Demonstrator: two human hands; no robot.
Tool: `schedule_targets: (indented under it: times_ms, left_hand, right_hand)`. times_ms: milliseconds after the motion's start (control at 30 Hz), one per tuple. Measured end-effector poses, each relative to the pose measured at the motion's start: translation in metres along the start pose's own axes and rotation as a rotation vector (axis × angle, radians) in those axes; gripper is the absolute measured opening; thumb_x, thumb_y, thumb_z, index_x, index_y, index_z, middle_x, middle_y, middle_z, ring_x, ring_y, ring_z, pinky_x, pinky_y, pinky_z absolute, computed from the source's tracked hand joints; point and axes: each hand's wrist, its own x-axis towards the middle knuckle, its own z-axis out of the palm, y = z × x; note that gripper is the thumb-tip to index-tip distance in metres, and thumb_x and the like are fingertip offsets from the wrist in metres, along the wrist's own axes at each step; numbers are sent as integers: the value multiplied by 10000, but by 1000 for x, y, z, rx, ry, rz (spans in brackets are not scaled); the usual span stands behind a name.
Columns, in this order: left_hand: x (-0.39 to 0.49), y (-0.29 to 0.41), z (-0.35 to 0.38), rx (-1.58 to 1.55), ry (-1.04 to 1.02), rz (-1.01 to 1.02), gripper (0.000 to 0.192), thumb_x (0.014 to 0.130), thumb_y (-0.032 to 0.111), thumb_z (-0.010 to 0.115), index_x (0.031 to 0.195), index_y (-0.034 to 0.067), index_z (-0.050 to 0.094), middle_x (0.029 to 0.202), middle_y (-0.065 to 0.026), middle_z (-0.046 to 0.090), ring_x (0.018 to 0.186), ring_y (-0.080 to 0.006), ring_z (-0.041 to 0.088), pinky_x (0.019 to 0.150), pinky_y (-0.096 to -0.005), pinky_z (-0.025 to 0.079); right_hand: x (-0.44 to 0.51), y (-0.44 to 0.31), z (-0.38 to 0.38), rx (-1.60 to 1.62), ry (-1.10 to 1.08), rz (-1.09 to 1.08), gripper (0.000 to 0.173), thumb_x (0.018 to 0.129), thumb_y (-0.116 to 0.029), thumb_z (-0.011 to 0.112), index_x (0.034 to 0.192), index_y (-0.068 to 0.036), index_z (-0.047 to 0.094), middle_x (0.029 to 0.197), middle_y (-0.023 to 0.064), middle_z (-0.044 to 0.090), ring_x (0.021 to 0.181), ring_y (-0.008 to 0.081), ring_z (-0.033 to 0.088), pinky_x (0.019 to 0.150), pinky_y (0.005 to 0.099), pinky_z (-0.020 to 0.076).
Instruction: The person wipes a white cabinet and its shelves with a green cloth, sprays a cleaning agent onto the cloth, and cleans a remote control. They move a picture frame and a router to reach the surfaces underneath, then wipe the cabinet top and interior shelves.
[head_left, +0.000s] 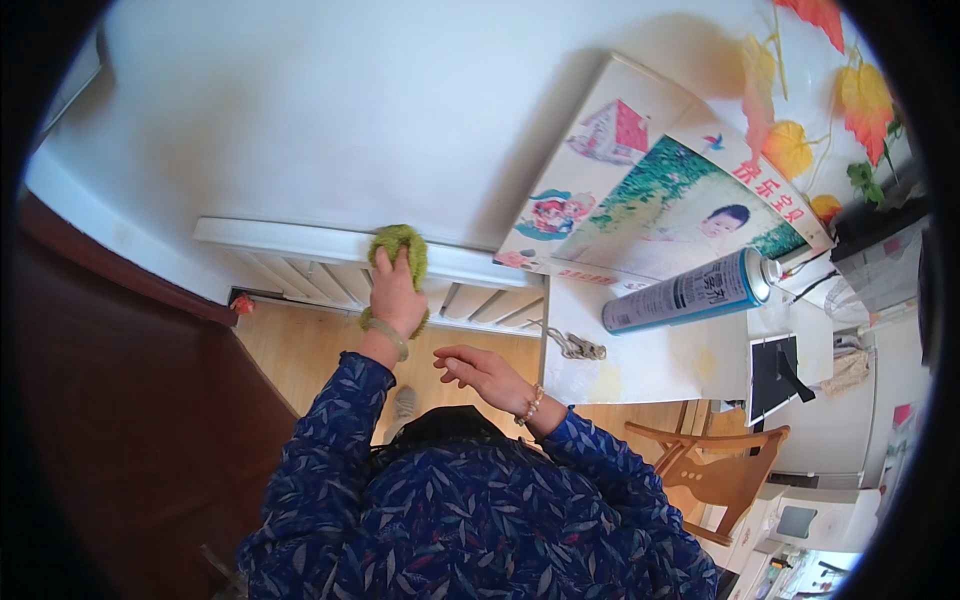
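My left hand (399, 296) presses a fuzzy green cleaning cloth (409, 241) onto the top of a white radiator cover (315, 244) against the wall. Part of the cloth hangs out below the palm. A pale bangle circles that wrist. My right hand (484, 373) hovers in front of my body with nothing in it, fingers loosely apart. It is nearest to the left edge of a white tabletop (660, 367) and touches nothing. On that tabletop stand a blue and white aerosol can (686, 292) and, close to the edge, a small bundle of grey cord (576, 345).
A large printed photo board (600, 180) leans on the wall behind the can. Artificial autumn leaves (787, 150) hang at upper right. A dark-framed stand (774, 375) is at the table's far end, with a wooden chair (720, 472) below. A dark brown door (135, 375) fills the left.
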Motion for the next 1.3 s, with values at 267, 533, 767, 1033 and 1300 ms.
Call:
schedule_targets:
  times_ms: [267,533,767,1033,1300]
  left_hand:
    - [-25,66,34,87,-141,147,764,785,115,706,1500,43,445,1574,-253,305,1310,-435,478,990,-475,534]
    - [-41,109,63,112,-211,252,768,764,118,725,1480,29,463,1596,-239,276,1306,-419,489,948,-461,564]
    - [-43,132,88,153,-304,395,628,750,84,697,1361,25,567,1614,-266,246,1267,-416,517,907,-454,575]
    - [-37,110,92,187,-226,598,515,764,81,656,1277,52,628,1536,-273,365,1231,-394,546,879,-458,568]
    - [-32,33,95,329,140,725,476,841,135,629,1314,178,661,1576,-161,388,1056,-291,582,772,-410,539]
  right_hand:
    - [-43,18,-22,11,63,19,470,1066,-345,552,1376,6,586,1146,95,709,983,168,695,873,303,537]
    - [-67,36,-36,52,123,22,446,1065,-324,560,1356,13,592,1162,98,702,991,172,692,882,307,541]
    - [-86,41,-48,83,197,38,405,1071,-283,558,1341,17,596,1168,101,700,988,174,693,872,311,547]
    - [-87,36,-46,92,169,23,397,1079,-272,543,1367,-1,582,1227,106,689,1032,179,704,874,301,547]
    - [-79,27,-38,83,174,100,415,1086,-268,525,1398,5,552,1282,119,678,1097,188,681,889,301,521]
